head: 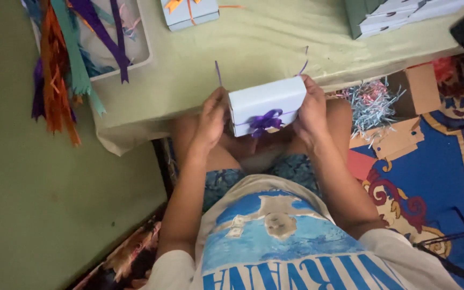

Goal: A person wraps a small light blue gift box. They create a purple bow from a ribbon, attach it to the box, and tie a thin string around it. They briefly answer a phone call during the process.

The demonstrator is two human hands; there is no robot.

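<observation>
Two hands, left hand point(210, 121) and right hand point(311, 110), grip a white box point(264, 99), fingertips hidden behind it.

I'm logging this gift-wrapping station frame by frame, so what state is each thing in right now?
White box: closed, held off the table between both hands.
Purple ribbon: tied in a bow on the box.
Left hand: gripping the box's left end.
Right hand: gripping the box's right end.
Second box: closed, orange ribbon around it, resting on the table.
Loose ribbons: untied, draped over the tray's edge.
</observation>
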